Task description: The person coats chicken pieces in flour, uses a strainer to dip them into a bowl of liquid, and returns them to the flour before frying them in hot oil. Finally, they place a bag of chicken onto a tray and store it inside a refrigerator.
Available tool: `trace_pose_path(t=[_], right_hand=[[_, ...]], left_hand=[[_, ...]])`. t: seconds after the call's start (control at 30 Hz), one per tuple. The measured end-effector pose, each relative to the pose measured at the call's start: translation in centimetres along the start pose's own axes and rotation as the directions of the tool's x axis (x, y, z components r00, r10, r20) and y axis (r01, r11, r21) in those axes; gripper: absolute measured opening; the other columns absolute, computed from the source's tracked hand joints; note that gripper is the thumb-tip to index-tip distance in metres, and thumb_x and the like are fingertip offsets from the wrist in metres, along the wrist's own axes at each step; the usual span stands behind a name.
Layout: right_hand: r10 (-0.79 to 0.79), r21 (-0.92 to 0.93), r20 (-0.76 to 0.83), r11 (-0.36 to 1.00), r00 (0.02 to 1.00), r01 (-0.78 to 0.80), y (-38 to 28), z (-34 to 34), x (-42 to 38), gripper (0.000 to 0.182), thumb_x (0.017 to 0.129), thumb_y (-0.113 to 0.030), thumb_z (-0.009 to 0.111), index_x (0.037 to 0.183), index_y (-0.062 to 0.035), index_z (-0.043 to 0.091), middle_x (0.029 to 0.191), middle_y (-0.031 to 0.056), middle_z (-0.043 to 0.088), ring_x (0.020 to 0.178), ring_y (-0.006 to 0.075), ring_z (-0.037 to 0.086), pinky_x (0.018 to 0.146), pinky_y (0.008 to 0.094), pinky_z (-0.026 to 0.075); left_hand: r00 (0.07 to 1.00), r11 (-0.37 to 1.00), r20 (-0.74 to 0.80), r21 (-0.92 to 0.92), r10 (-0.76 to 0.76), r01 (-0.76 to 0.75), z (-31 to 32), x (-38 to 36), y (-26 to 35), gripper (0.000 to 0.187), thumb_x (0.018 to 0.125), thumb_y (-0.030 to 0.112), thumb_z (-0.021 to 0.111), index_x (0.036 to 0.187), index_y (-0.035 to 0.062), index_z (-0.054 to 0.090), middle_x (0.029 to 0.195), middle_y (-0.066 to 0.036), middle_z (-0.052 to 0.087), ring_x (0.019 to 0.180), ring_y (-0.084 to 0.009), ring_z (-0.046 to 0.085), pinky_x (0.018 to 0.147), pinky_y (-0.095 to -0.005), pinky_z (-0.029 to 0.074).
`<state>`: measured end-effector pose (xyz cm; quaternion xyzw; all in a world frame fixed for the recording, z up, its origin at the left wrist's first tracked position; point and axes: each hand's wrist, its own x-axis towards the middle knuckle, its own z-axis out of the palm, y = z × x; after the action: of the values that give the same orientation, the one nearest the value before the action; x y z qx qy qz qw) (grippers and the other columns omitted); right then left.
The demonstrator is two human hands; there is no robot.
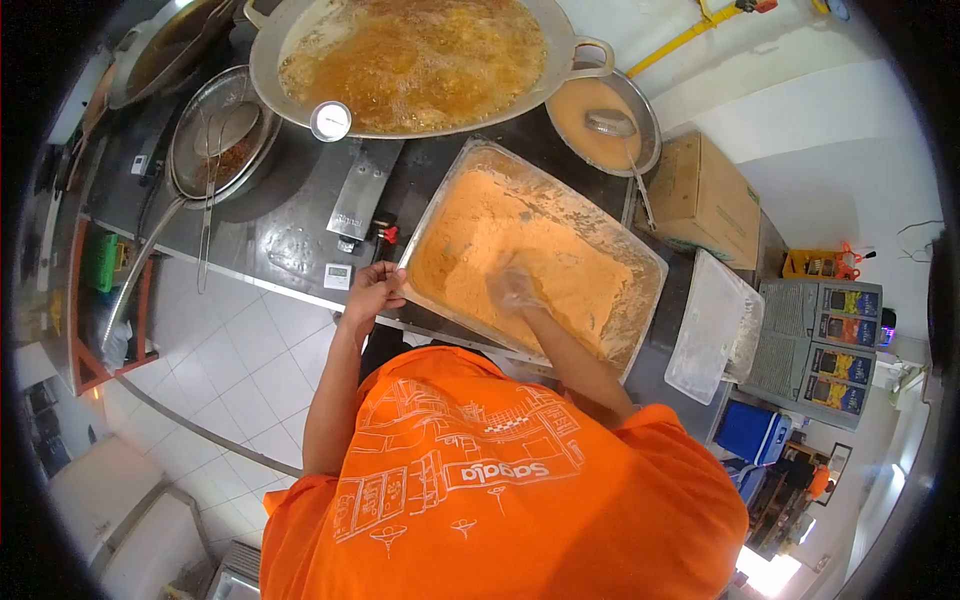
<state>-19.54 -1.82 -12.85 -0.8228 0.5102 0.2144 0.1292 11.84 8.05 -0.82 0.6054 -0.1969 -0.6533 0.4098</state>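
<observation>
A large metal tray point(655, 265) full of orange breading flour point(560, 250) sits at an angle on the counter before me. My left hand point(376, 290) grips the tray's near left corner, fingers closed over the rim. In the middle of the flour is my right hand point(512, 288), covered by a thin clear plastic glove. Its fingers are blurred and partly buried, so whether they hold anything is hidden.
A wide pan of bubbling oil point(420, 60) stands behind the tray, with a thermometer point(331, 121) at its rim. To its right is a bowl of orange batter point(580, 120) with a strainer ladle point(610, 123). A cardboard box point(700, 200), plastic container point(705, 325) and sieve point(225, 170) surround the tray.
</observation>
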Motion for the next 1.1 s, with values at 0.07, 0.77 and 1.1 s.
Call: trace_pose_path(t=[0.07,0.77,1.1], right_hand=[[-0.087,0.352,-0.055,0.930,0.995,0.101,-1.2,-3.5,-2.0,0.033,0.089,-0.030,0.053,0.104,-0.0025,0.065,0.089,0.0178,0.069,0.092,0.0298,0.066,0.086,0.0436,0.048],[-0.064,0.052,0.010,0.997,0.998,0.063,14.3,1.8,-9.7,0.033,0.091,-0.029,0.053,0.115,-0.0068,0.059,0.112,0.0149,0.065,0.089,0.0353,0.066,0.079,0.0454,0.053],[0.094,0.194,-0.151,0.979,0.984,-0.063,10.7,-10.4,-7.2,0.022,0.085,-0.022,0.052,0.083,-0.0062,0.068,0.086,0.0162,0.069,0.080,0.0343,0.066,0.073,0.0443,0.051]], left_hand=[[1.000,1.000,-0.018,-0.010,-0.019,0.019,0.2,-0.2,0.3,0.017,0.091,0.024,0.067,0.095,0.0086,0.063,0.078,0.005,0.058,0.064,-0.0043,0.055,0.060,-0.0213,0.055],[0.996,1.000,0.083,0.010,-0.013,0.013,-0.7,0.4,0.1,0.021,0.090,0.027,0.069,0.096,0.0083,0.062,0.081,0.005,0.058,0.066,-0.0047,0.056,0.062,-0.0219,0.055],[0.996,1.000,0.090,0.005,-0.029,0.028,-1.1,0.5,0.1,0.024,0.090,0.027,0.069,0.101,0.0071,0.063,0.084,0.002,0.061,0.067,-0.0085,0.060,0.063,-0.0231,0.055]])
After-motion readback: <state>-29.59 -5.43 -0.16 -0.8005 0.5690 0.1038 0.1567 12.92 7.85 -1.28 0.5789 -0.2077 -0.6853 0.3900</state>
